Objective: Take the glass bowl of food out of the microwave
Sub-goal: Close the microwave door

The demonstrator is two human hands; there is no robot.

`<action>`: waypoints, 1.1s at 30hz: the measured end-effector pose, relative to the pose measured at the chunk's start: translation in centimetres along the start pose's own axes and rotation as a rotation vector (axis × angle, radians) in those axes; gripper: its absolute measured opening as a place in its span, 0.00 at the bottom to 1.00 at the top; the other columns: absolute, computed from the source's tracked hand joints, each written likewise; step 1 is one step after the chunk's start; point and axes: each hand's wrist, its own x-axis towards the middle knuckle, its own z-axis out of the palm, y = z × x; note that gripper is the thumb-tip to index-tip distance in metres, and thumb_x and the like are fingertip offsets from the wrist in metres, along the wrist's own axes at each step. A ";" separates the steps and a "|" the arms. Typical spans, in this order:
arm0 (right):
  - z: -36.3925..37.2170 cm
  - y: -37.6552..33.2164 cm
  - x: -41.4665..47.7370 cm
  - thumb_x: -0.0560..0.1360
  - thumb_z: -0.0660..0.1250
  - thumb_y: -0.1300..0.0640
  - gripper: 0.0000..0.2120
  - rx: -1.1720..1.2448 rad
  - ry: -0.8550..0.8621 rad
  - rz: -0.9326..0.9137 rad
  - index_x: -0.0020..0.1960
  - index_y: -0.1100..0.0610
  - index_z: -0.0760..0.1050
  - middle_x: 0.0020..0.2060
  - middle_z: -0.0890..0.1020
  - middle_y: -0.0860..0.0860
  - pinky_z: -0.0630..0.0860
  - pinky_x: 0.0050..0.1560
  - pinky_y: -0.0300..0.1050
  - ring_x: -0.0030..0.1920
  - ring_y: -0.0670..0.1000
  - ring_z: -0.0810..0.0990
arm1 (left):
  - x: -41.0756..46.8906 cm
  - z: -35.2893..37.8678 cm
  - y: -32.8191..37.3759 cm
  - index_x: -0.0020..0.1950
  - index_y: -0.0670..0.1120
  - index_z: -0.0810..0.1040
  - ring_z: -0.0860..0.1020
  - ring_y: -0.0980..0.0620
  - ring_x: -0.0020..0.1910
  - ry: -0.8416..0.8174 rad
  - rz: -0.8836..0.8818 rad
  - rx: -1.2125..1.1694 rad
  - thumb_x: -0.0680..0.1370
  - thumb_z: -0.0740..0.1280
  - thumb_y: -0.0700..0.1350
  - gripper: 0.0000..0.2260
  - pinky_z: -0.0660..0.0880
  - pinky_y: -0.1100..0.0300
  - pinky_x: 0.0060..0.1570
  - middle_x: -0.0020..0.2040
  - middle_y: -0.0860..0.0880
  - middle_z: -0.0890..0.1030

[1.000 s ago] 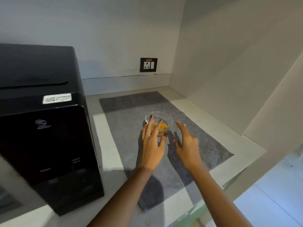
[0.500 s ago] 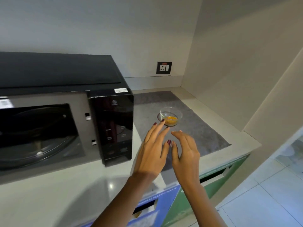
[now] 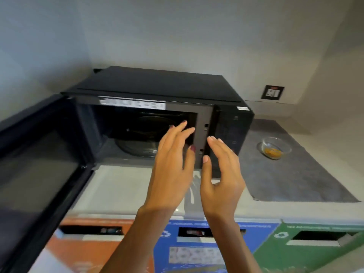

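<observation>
Glass bowl (image 3: 276,147), small and clear with yellow-orange food in its bottom, is seen standing upright on the grey mat (image 3: 291,180) to the right of the microwave (image 3: 157,107), outside the oven and well apart from both hands. The black microwave is set on the pale counter (image 3: 126,190) with its door (image 3: 39,170) swung wide to the left, and the dark cavity is exposed; only the round turntable (image 3: 136,148) can be made out on its floor. The left hand (image 3: 173,170) is held in front of the opening, fingers spread and loosely extended, nothing gripped, dark red polish visible on the nails. The right hand (image 3: 220,174) is raised just beside it, palm turned inward, fingers open and slightly curled, likewise empty. The two hands are kept near each other but apart, and neither is seen touching the oven. A wall socket (image 3: 272,93) is mounted on the back wall above the mat. Along the counter's front edge, three coloured panels with slots are lined up: an orange bin front (image 3: 78,251) on the left, a blue bin front (image 3: 189,253) in the middle, and a green bin front (image 3: 307,247) on the right. The frame's left side is blurred.
</observation>
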 end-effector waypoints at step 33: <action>14.7 -21.5 -6.3 0.82 0.57 0.58 0.16 0.659 -0.884 -0.247 0.68 0.57 0.72 0.68 0.74 0.49 0.60 0.75 0.46 0.75 0.45 0.61 | -11.1 -28.6 0.1 0.62 0.51 0.78 0.78 0.44 0.56 0.269 -0.578 0.765 0.80 0.61 0.46 0.12 0.76 0.49 0.53 0.58 0.47 0.82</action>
